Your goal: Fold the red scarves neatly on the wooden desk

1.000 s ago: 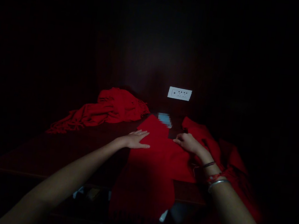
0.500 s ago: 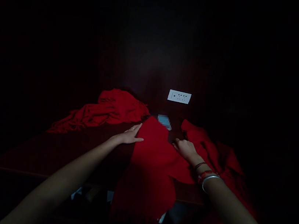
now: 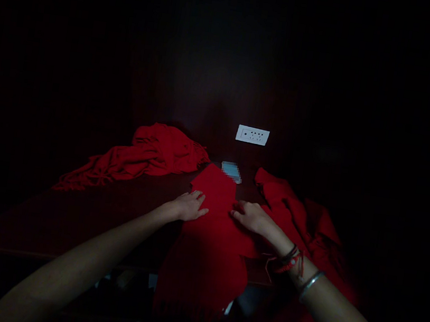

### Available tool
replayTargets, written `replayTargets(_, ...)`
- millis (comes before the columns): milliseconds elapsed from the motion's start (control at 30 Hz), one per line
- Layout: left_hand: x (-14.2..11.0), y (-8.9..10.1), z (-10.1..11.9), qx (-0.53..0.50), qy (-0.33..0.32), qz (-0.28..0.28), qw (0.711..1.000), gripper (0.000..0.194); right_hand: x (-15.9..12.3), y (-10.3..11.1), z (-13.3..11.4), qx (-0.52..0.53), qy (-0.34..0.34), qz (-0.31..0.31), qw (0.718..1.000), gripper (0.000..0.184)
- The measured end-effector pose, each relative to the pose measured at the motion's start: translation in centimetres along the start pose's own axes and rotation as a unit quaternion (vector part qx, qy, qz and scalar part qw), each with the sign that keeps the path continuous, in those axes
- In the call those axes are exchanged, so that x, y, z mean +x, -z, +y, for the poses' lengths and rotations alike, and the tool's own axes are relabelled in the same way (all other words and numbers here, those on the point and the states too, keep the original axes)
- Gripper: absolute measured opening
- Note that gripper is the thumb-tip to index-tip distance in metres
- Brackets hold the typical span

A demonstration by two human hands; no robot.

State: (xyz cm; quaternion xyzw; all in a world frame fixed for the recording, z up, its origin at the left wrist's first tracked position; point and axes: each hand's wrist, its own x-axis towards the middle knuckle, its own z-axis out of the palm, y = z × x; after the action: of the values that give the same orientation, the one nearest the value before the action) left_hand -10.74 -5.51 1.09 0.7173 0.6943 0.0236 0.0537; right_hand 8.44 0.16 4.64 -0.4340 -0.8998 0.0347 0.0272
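Note:
A red scarf [image 3: 207,245] lies lengthwise on a dark wooden table, its fringed end hanging over the front edge. My left hand [image 3: 191,207] rests on the scarf's left edge, fingers spread and pressed flat. At the opposite edge, my right hand [image 3: 250,216] touches the cloth with slightly bent fingers, its thumb apart from them. A fold of red cloth stretches from the scarf toward the right, under my right wrist. Bracelets and a silver bangle circle that wrist.
A crumpled red scarf [image 3: 152,149] with fringe lies at the back left. More red cloth [image 3: 290,198] is heaped on the right. A blurred pale blue item [image 3: 231,171] sits behind the scarf, below a white wall socket [image 3: 253,135]. The surroundings are very dark.
My left hand has slid nearer along the scarf's left edge. My right hand has moved left onto the scarf's right edge, its fingers less curled. The view has shifted slightly.

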Motion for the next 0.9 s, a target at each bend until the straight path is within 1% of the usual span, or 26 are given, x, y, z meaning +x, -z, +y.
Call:
replayTargets(33, -0.1, -0.1, 0.1, -0.006, 0.009, -0.023, 1.0, 0.065, -0.4, -0.1, -0.5, -0.003, -0.001, -0.024, 1.0, 0.04)
replayTargets(67, -0.3, -0.1, 0.1, -0.012, 0.015, -0.049, 0.999, 0.075, -0.6, -0.4, -0.9, -0.012, -0.006, -0.034, 0.999, 0.042)
replayTargets(100, -0.4, 0.0, 0.1, -0.017, 0.02, -0.07, 0.997, 0.083, -0.8, -0.8, -1.1, -0.021, -0.013, -0.036, 0.999, 0.045)
replayTargets(167, -0.5, 0.1, 0.0, -0.022, 0.024, -0.091, 0.995, 0.092, -0.7, -1.7, -1.2, -0.026, -0.023, -0.028, 0.999, 0.05)
replayTargets(300, -0.8, 0.6, 0.0, -0.016, 0.033, -0.108, 0.993, 0.1, 0.2, -3.7, -0.1, 0.016, -0.017, -0.01, 1.0, 0.062)
replayTargets(400, -1.0, 0.9, 0.0, -0.01, 0.031, -0.122, 0.992, 0.101, 1.1, -4.8, 1.0, 0.051, -0.006, 0.005, 0.999, 0.059)
replayTargets(500, -1.1, 1.0, -0.2, -0.017, 0.019, -0.12, 0.992, 0.101, 1.7, -5.3, 1.6, 0.057, 0.01, 0.027, 0.998, 0.053)
replayTargets(600, -0.8, 0.8, -0.6, -0.03, -0.003, -0.101, 0.994, 0.099, 1.8, -5.1, 1.5, 0.045, 0.02, 0.064, 0.997, 0.049)
replayTargets(667, -0.4, 0.6, -1.0, -0.035, -0.019, -0.084, 0.996, 0.098, 1.6, -4.5, 1.0, 0.025, -0.002, 0.097, 0.995, 0.045)
replayTargets(733, 0.0, 0.3, -1.4, -0.035, -0.026, -0.071, 0.997, 0.097, 1.4, -3.6, 0.4, 0.004, -0.046, 0.117, 0.992, 0.043)
replayTargets(800, 0.3, 0.0, -1.6, -0.029, -0.023, -0.063, 0.997, 0.096, 1.5, -2.6, -0.3, 0.005, -0.093, 0.085, 0.992, 0.044)
replayTargets(900, 0.3, -0.1, -1.4, -0.012, -0.007, -0.059, 0.998, 0.095, 2.1, -1.6, -1.2, 0.027, -0.132, 0.006, 0.991, 0.044)
